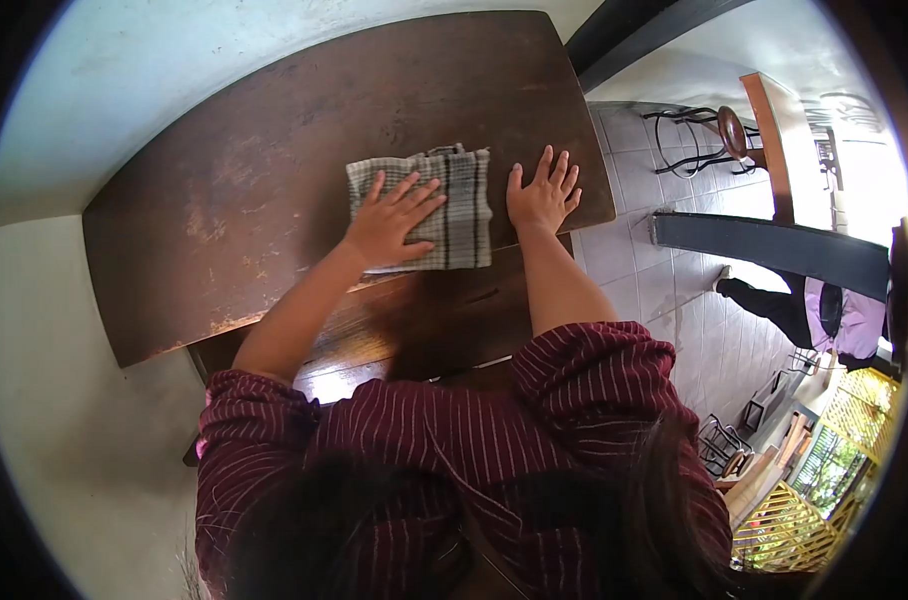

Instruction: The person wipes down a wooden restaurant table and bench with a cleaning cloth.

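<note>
A checked cloth [464,205] lies under the spread, unclenched fingers of the left hand [390,225], the surface [224,220] under those of the right hand [542,203]; even pressure should keep the cloth flat.

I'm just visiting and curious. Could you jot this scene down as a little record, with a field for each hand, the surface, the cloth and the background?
Left hand: left hand flat on the cloth, fingers spread
Right hand: right hand resting on the bare tabletop, holding nothing
Surface: dark brown wooden table, its finish worn in patches
Cloth: checked cloth with dark stripes, lying at the table's near edge
Background: a round-seated stool and another person in a lavender top and dark trousers
</note>
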### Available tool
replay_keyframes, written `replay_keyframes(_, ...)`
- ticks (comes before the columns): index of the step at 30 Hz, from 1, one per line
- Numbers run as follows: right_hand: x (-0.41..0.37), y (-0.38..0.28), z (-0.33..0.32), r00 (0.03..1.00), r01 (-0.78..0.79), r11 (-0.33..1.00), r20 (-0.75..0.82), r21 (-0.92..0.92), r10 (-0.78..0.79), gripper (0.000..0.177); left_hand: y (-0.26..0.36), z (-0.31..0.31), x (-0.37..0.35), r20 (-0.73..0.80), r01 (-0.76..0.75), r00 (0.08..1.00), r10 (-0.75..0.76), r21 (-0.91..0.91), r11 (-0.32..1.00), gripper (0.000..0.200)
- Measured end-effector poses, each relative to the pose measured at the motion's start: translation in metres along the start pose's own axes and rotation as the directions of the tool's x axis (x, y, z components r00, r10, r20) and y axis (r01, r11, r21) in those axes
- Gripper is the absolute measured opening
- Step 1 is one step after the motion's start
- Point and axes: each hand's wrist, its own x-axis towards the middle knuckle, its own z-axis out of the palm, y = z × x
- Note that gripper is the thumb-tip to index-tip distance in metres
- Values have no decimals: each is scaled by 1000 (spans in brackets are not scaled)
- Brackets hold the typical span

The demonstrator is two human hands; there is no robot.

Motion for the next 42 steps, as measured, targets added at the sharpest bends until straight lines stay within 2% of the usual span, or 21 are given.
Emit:
replay_keyframes(3, -2, -2, -3, 1000, 7, 1000, -7, 6, -7, 63, -36, -14, -26, 79, 82, 993, -83, 11, 997, 71)
replay_keyframes(5, -2, -3, -4, 1000, -8, 1000, 29, 13, 8, 63, -61, -19, -42, -26, 340, 940, -339, 111, 934, 71)
replay_keyframes(6, -2, -4, -5, 1000, -2, 1000, 30, 13, 1, 63, -73, -17, -48, -27, 346, 938, -346, 111, 932, 71)
replay_keyframes(8, -2, -4, -5, 1000, -9, 1000, 30, 10, 9, 63, -91, -17, -51, -143, 642, 766, -627, 116, 758, 71)
replay_keyframes(9, -2, -4, -5, 999, -8, 1000, 33, 11, 8, 63, -93, -16, -49, -141, 644, 765, -629, 118, 756, 71)
replay_keyframes(11, -2, -4, -5, 1000, -8, 1000, 24, 3, 8, 63, -91, -14, -42, -146, 709, 705, -694, 156, 688, 72)
replay_keyframes(16, 0, -3, -6, 1000, -3, 1000, 27, 7, 3, 63, -78, -15, -17, -116, 718, 693, -711, 193, 669, 71)
replay_keyframes(18, 0, -2, -6, 1000, 1, 1000, 24, 4, -1, 63, -69, -15, -7, -128, 633, 774, -621, 194, 749, 72)
replay_keyframes(20, 1, -1, -7, 1000, 6, 1000, 26, 14, -7, 63, -53, -12, 5, -91, 627, 777, -623, 198, 753, 73)
replay_keyframes(22, 2, 0, -7, 1000, 14, 1000, 20, 26, -15, 63, -36, -6, 18, -50, 511, 858, -511, 177, 841, 74)
replay_keyframes(24, 2, 2, -6, 1000, 22, 999, 13, 38, -23, 64, -8, -7, 30, -14, 478, 875, -483, 178, 860, 75)
replay_keyframes(26, -3, -8, 3, 1000, 19, 999, 1, 32, -19, 64, 2, 4, 31, 6, 328, 943, -331, 129, 936, 69)
replay_keyframes(27, -4, -9, 5, 999, 32, 999, -6, 40, -32, 64, 5, 8, 32, -6, 338, 940, -341, 138, 931, 69)
replay_keyframes(29, -6, -11, 6, 1000, 24, 999, 4, 35, -24, 64, 9, 14, 32, -149, 169, 975, -162, 32, 985, 61)
replay_keyframes(32, -8, -13, 5, 999, 22, 999, 39, 41, -23, 64, 20, 20, 18, -192, 165, 969, -153, 48, 985, 52)
replay_keyframes(33, -8, -13, 5, 999, 27, 999, 37, 33, -28, 64, 34, 17, 11, -181, 112, 977, -113, -16, 994, 48)
replay_keyframes(35, -8, -12, 7, 999, 37, 998, 34, 43, -38, 64, 68, 15, -9, -139, 5, 990, -6, -8, 1000, 46)
replay_keyframes(37, -10, -15, 8, 999, 37, 998, 36, 42, -38, 64, 102, 1, -37, -150, -64, 988, 33, -207, 976, 38)
replay_keyframes(39, -8, -15, 7, 998, 54, 996, 23, 70, -56, 64, 132, 9, -74, -233, -114, 972, 19, -404, 907, 31)
replay_keyframes(41, -9, -13, 3, 997, 78, 994, -5, 83, -77, 65, 177, -21, -108, -41, 123, 980, -194, -643, 756, 21)
replay_keyframes(42, -8, -13, 4, 995, 100, 989, -1, 108, -101, 65, 196, -26, -131, 206, 345, 935, -290, -724, 597, 19)
